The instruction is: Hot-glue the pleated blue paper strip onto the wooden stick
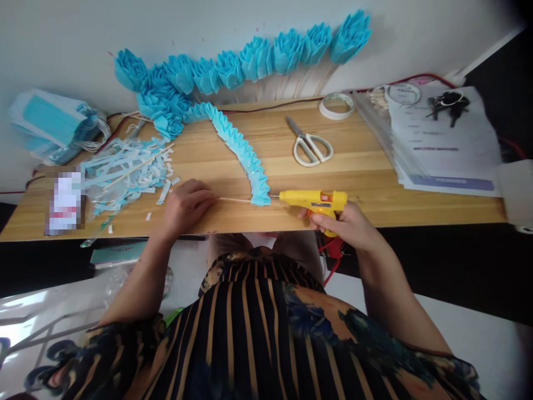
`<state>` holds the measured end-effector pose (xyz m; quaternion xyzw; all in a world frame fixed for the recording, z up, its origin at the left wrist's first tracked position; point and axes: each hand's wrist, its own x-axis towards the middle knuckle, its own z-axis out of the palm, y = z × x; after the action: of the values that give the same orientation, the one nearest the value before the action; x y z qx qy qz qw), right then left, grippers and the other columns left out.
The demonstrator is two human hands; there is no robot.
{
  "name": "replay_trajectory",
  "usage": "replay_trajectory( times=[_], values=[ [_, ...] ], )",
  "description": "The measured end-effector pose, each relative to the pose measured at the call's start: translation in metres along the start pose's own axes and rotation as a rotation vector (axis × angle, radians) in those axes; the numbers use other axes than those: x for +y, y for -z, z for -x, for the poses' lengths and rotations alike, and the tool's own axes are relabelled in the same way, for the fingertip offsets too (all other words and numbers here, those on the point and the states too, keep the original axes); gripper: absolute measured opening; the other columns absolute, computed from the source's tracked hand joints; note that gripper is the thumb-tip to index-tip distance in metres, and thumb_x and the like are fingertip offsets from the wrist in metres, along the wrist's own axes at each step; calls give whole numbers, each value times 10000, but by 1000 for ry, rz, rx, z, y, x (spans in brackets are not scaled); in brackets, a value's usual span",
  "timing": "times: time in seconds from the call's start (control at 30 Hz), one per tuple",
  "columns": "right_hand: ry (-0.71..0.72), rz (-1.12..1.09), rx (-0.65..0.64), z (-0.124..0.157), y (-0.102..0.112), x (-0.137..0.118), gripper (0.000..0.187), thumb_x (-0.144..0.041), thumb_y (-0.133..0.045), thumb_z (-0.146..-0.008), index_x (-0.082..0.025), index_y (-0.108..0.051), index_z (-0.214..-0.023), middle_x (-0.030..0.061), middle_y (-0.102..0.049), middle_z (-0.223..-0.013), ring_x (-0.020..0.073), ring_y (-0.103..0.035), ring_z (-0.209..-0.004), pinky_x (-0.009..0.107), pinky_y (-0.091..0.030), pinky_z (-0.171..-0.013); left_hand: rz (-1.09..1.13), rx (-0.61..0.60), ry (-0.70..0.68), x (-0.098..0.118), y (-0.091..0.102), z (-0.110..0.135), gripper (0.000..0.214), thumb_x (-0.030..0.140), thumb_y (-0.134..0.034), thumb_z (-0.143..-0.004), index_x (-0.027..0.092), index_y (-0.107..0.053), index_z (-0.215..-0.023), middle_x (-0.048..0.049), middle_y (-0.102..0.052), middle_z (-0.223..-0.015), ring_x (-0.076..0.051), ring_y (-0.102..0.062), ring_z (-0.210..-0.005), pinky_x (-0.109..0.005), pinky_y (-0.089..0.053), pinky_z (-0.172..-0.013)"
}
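My right hand (347,225) grips a yellow glue gun (314,201) at the table's near edge, its nozzle pointing left at the near end of a long pleated blue paper strip (240,149). My left hand (186,204) is closed on a thin wooden stick (234,200) that lies flat and runs right to that same end of the strip. The strip curves back toward a cluster of blue paper flowers (164,103).
White-handled scissors (310,145) and a tape roll (337,105) lie at the back. Blue paper flowers on sticks (287,50) lean on the wall. Paper scraps (125,172) and a stack of face masks (54,125) sit left; a pile of papers (441,139) with keys (448,104) right.
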<state>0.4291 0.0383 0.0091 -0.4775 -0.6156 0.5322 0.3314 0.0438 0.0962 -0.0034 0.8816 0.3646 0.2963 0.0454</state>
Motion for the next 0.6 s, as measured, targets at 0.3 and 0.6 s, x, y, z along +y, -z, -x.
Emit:
replay_trajectory(
  times=[0.3, 0.6],
  values=[
    [-2, 23, 26, 1, -2, 0, 324, -473, -751, -832, -154, -752, -888, 67, -709, -784, 121, -581, -582, 246, -478, -528, -11, 9, 33, -4, -5, 6, 233, 283, -603, -1023, 177, -765, -892, -77, -721, -888, -201, -637, -827, -331, -472, -741],
    [-11, 29, 56, 2, -4, 6, 368, -495, -740, -846, -142, -779, -942, 88, -735, -849, 137, -590, -626, 258, -475, -561, -7, 0, 32, -3, -3, 2, 260, 292, -570, -1036, 177, -771, -917, -88, -721, -885, -208, -631, -813, -342, -466, -731]
  ],
)
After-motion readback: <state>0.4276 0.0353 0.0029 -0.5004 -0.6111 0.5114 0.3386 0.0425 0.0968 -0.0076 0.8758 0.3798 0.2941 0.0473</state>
